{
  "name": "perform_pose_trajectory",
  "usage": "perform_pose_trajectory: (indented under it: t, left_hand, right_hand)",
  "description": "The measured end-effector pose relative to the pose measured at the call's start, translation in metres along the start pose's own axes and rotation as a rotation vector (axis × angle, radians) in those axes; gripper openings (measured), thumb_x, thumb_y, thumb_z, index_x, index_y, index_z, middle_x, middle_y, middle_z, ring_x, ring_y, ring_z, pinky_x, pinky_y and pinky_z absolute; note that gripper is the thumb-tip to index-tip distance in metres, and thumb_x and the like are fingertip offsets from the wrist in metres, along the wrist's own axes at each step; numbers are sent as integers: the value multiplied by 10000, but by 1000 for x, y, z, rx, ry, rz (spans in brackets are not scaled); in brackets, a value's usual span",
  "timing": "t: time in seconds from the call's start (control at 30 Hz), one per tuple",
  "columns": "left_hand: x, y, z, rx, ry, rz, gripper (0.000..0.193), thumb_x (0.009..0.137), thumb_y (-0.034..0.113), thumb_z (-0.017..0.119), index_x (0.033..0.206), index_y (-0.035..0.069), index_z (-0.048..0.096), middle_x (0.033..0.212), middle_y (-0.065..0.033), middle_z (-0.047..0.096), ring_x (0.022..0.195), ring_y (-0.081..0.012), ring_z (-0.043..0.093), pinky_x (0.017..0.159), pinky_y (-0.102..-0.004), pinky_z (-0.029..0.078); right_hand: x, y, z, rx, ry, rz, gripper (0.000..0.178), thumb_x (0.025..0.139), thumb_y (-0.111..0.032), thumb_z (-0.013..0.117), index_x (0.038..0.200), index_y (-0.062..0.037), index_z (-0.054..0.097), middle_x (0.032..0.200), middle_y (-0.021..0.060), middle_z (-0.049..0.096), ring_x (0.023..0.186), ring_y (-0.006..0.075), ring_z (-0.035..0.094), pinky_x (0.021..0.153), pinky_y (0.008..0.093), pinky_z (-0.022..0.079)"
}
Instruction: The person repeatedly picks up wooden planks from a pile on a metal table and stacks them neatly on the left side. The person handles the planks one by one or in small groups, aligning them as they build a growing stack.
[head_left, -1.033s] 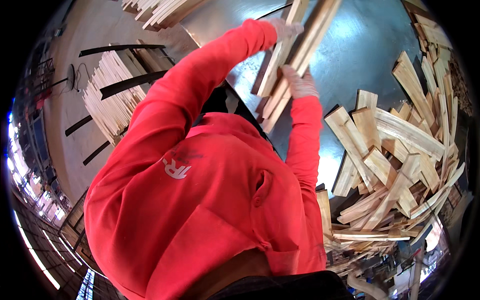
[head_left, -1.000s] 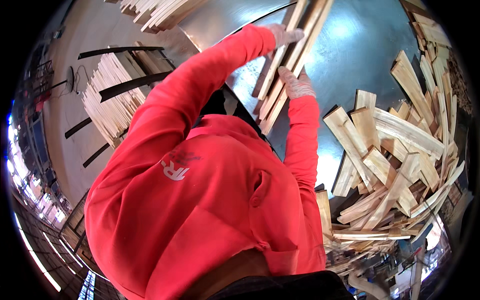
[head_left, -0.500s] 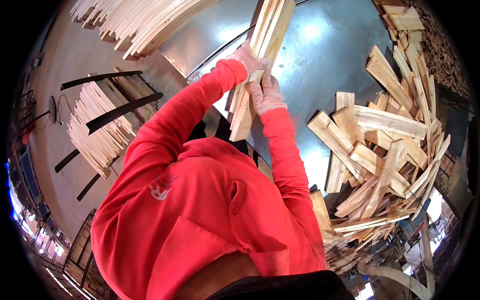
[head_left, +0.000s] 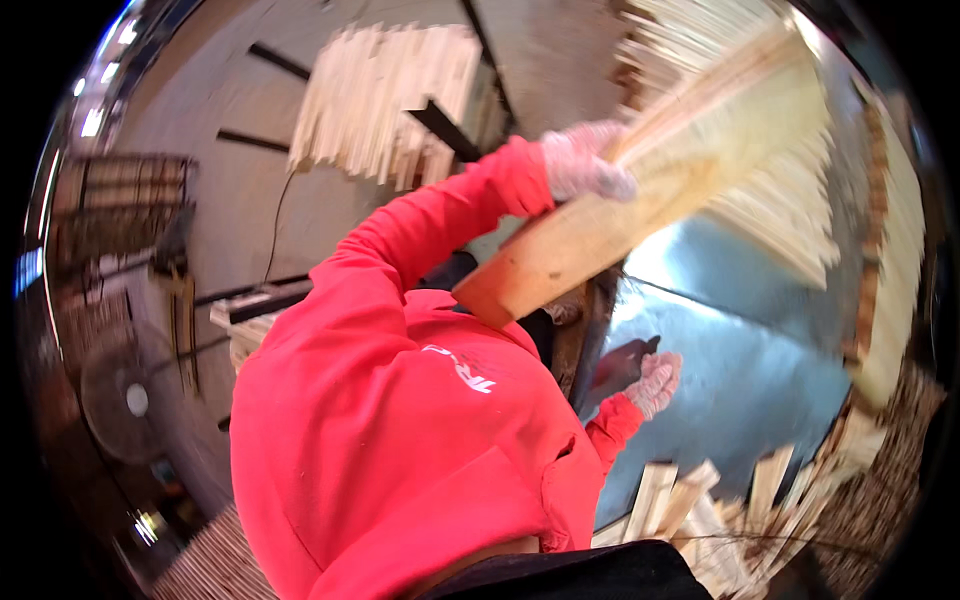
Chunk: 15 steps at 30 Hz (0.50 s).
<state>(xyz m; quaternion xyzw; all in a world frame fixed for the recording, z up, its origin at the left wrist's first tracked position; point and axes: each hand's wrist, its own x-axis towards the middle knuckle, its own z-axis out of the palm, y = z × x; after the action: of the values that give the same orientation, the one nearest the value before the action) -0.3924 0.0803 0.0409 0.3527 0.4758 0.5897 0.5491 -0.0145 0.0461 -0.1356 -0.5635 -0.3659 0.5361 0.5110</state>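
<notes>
My left hand [head_left: 590, 165], in a pale work glove, is closed round the edge of long wooden boards [head_left: 650, 205]. They are held tilted in front of my body, the near end by my red sweater and the far end up to the right. More than one board seems to be in the bundle, but motion blurs it. Lower right, my gloved right hand [head_left: 657, 385] hangs above the shiny metal table [head_left: 740, 340], fingers loosely bent and apart from the boards, with nothing seen in it.
Stacked wooden strips [head_left: 790, 215] lie on the table's far side, partly behind the boards. Loose wood pieces [head_left: 690, 500] are heaped at the lower right. Another stack [head_left: 385, 95] sits on dark metal bars [head_left: 445, 130] at the upper left. A round fan [head_left: 125, 395] stands at left.
My view has turned left. My left hand has lifted the boards off the table and swung them toward me. My right hand has let go of them and is apart, above the table.
</notes>
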Motion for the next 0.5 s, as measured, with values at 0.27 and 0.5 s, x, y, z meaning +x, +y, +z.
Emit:
perform_pose_trajectory:
  t: [0.27, 0.5]
  left_hand:
    - [-203, 109, -380, 911, 1090, -21, 738, 741, 326, 787, 1326, 39, 442, 1106, -138, 645, 965, -258, 636, 872, -359, 509]
    - [-279, 45, -649, 1206, 1177, -728, 786, 753, 434, 694, 1375, 59, 393, 1180, -216, 627, 1082, -360, 612, 946, -437, 474]
  right_hand:
    - [-59, -11, 215, -257, -375, -151, 447, 965, -276, 557, 1292, 28, 525, 1154, 122, 613, 1004, 194, 598, 903, 315, 499]
    - [-169, 61, 376, -637, -743, 114, 335, 960, -174, 548, 1240, 9, 577, 1101, 116, 646, 957, 191, 620, 876, 304, 496]
